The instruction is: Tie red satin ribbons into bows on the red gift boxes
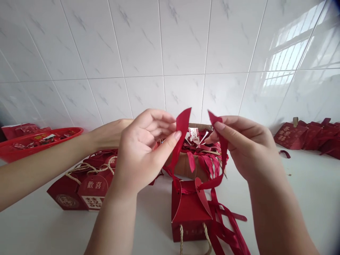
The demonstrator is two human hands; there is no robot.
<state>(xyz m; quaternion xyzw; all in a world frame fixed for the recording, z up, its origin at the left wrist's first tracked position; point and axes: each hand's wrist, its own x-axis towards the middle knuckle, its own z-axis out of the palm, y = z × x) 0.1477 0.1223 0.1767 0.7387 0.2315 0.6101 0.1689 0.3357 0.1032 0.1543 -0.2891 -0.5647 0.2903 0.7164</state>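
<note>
A small red gift box [190, 209] with rope handles stands on the white table in front of me. A red ribbon [221, 173] runs through the holes in its top flaps, and both ends are held up above it. My left hand [148, 148] pinches one end between thumb and fingers. At about the same height, my right hand [239, 138] pinches the other end. The two ends are apart, with no knot visible. Loose red ribbons [228, 226] lie just right of the box.
Behind the box is a cardboard carton [186, 166] of ribbons and tags. Another person's arm [66, 152] reaches in from the left over a larger red box [77, 191]. A red basin [10, 148] of wrapped items is far left. Flat red boxes [292, 134] line the wall at right.
</note>
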